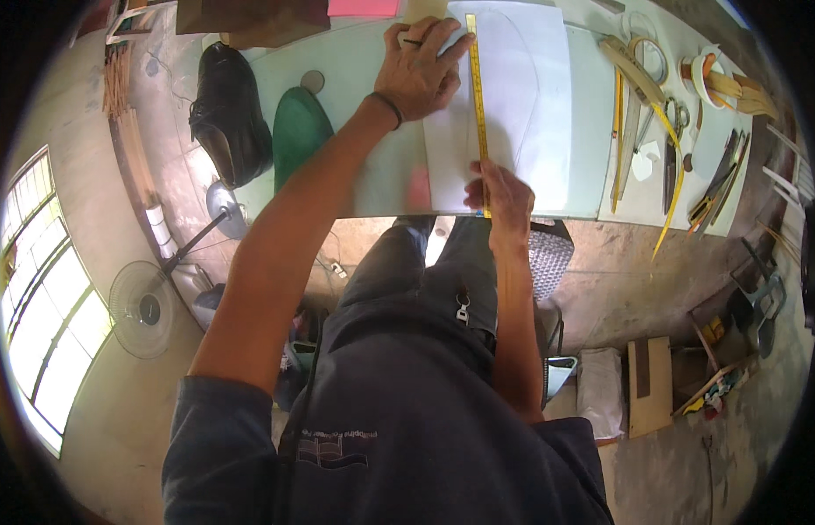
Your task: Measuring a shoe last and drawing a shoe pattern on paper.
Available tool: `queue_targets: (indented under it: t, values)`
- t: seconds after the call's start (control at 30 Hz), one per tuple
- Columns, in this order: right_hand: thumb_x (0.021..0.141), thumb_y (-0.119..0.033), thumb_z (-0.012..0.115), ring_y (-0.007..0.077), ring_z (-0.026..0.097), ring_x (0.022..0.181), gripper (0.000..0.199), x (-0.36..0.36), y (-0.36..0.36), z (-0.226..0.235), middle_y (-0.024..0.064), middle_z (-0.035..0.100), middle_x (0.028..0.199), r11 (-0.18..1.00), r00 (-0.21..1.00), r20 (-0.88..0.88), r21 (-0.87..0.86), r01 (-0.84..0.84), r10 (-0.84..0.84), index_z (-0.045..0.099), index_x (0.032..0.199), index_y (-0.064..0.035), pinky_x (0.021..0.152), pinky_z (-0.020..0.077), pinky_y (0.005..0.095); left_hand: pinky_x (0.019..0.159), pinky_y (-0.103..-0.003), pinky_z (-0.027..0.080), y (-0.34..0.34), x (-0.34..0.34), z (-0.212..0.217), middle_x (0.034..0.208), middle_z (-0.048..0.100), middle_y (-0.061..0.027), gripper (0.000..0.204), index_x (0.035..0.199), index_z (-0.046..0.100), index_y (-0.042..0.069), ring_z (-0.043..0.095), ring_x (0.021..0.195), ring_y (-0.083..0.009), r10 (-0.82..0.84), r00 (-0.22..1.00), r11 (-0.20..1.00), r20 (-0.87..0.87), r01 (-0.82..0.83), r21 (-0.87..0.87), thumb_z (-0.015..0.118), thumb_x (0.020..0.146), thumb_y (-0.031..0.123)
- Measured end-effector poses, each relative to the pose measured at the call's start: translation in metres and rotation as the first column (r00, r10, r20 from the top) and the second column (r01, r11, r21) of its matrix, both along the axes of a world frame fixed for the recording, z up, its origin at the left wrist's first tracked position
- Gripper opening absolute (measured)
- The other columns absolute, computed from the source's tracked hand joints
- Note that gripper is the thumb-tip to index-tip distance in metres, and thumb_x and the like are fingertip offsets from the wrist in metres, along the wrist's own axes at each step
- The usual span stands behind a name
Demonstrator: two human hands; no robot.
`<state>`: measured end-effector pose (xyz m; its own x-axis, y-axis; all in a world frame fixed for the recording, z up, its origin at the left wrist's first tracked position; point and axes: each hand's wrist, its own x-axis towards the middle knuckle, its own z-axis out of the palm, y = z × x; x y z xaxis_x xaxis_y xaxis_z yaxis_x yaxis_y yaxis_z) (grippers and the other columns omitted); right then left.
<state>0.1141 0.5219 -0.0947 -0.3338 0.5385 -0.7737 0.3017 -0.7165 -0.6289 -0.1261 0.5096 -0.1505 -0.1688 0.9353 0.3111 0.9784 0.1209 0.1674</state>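
Observation:
A yellow measuring tape (479,105) lies straight, lengthwise, over a white sheet of paper (548,149). The sheet bears a faint curved pencil outline to the tape's right. At the far end my left hand (422,68) rests on the paper, its index fingertip against the tape. A thin dark pencil-like stick (412,41) shows between its partly curled fingers. By the table's near edge my right hand (505,194) is closed on the tape's near end, thumb and fingers pinching it. Left of the paper lies a green sole-shaped piece (301,131), beside a black shoe (228,114).
Scissors (677,114), a tape roll (648,61), another yellow measuring tape (669,175) and several thin tools (718,179) lie on the table's right. A white cup-like holder (709,79) stands there. Pink paper (364,7) lies at the back. A fan (145,308) stands left.

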Motion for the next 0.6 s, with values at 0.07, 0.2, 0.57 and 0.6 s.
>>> queue_targets:
  t: [0.07, 0.2, 0.57, 0.6]
  values:
    - [0.098, -0.03, 0.067, 0.013, 0.064, 0.054, 0.036, 0.025, -0.02, -0.003, 0.0111, 0.068, 0.07, 1.0, 0.999, 0.053, -0.013, 0.008, -0.007, 0.073, 0.098, 0.0055, 0.052, 0.0548, 0.0253, 0.097, -0.058, 0.034, -0.001, 0.0, -0.001, 0.137, 0.05, -0.0052, 0.056, 0.132, 0.06, 0.02, 0.047, 0.128, -0.0263, -0.002, 1.0, 1.0, 0.017, 0.001, 0.008, 0.068, 0.077, 0.019]
    - [0.098, -0.03, 0.069, 0.0111, 0.064, 0.056, 0.034, 0.063, -0.047, -0.007, 0.0084, 0.069, 0.07, 0.999, 0.996, 0.091, -0.029, 0.027, -0.025, 0.074, 0.099, 0.0037, 0.052, 0.0546, 0.0247, 0.102, -0.058, 0.032, 0.005, 0.005, 0.014, 0.137, 0.043, -0.0185, 0.06, 0.137, 0.052, 0.006, 0.039, 0.131, -0.0356, -0.022, 1.0, 0.993, 0.021, 0.024, -0.119, 0.068, 0.079, 0.015]
    - [0.096, -0.031, 0.072, 0.0108, 0.061, 0.056, 0.034, 0.089, -0.065, -0.012, 0.007, 0.068, 0.068, 0.997, 0.988, 0.133, -0.009, 0.078, -0.076, 0.074, 0.098, 0.0026, 0.054, 0.0488, 0.0252, 0.107, -0.058, 0.026, 0.004, 0.007, 0.014, 0.14, 0.04, -0.0159, 0.057, 0.137, 0.052, 0.008, 0.035, 0.135, -0.0329, 0.003, 1.0, 0.984, 0.029, 0.002, -0.176, 0.064, 0.081, 0.015]
    - [0.096, -0.03, 0.072, 0.011, 0.061, 0.056, 0.033, 0.088, -0.065, -0.011, 0.0071, 0.068, 0.069, 0.998, 0.988, 0.139, -0.009, 0.065, -0.063, 0.074, 0.097, 0.0027, 0.054, 0.0487, 0.0249, 0.107, -0.058, 0.026, 0.004, 0.007, 0.013, 0.14, 0.04, -0.016, 0.057, 0.137, 0.052, 0.008, 0.035, 0.135, -0.033, 0.004, 1.0, 0.987, 0.023, 0.0, -0.158, 0.064, 0.082, 0.015]
